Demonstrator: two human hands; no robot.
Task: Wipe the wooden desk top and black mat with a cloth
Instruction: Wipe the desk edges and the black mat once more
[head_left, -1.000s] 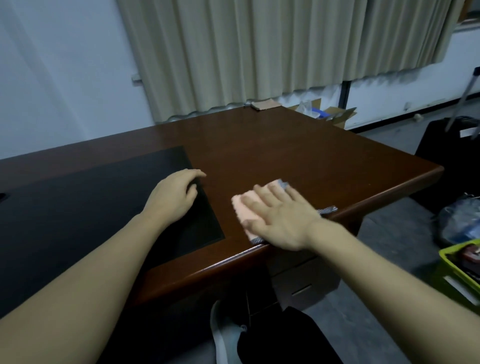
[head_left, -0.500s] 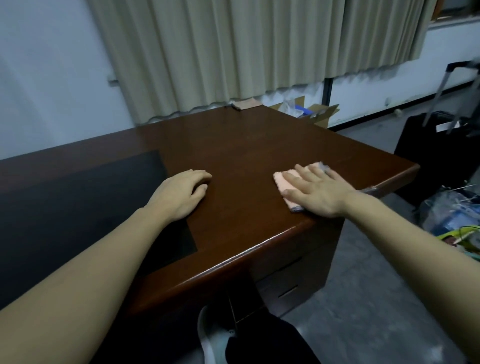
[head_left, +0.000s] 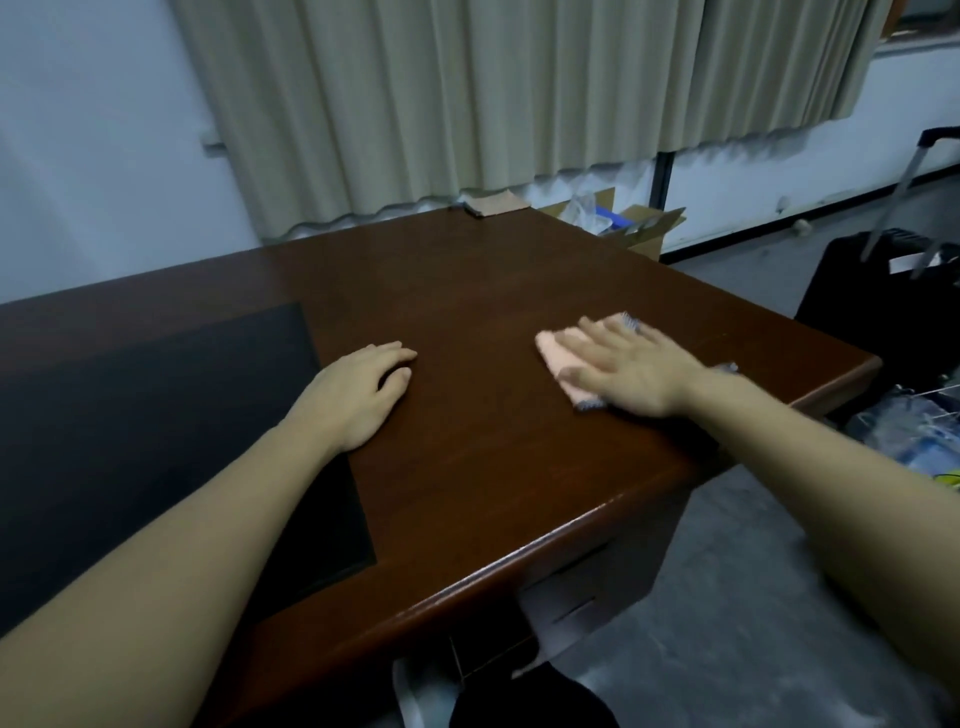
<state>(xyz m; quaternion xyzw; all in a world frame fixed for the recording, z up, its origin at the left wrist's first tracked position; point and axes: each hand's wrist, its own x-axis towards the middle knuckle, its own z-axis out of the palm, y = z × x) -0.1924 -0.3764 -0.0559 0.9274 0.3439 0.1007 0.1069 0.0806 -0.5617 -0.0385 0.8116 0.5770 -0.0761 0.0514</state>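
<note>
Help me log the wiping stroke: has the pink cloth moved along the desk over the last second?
Yes. The pink cloth, under the right hand, has slid away from the black mat toward the desk's right corner.

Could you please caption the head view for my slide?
Right hand presses pink cloth flat on wooden desk; left hand rests beside black mat.
</note>
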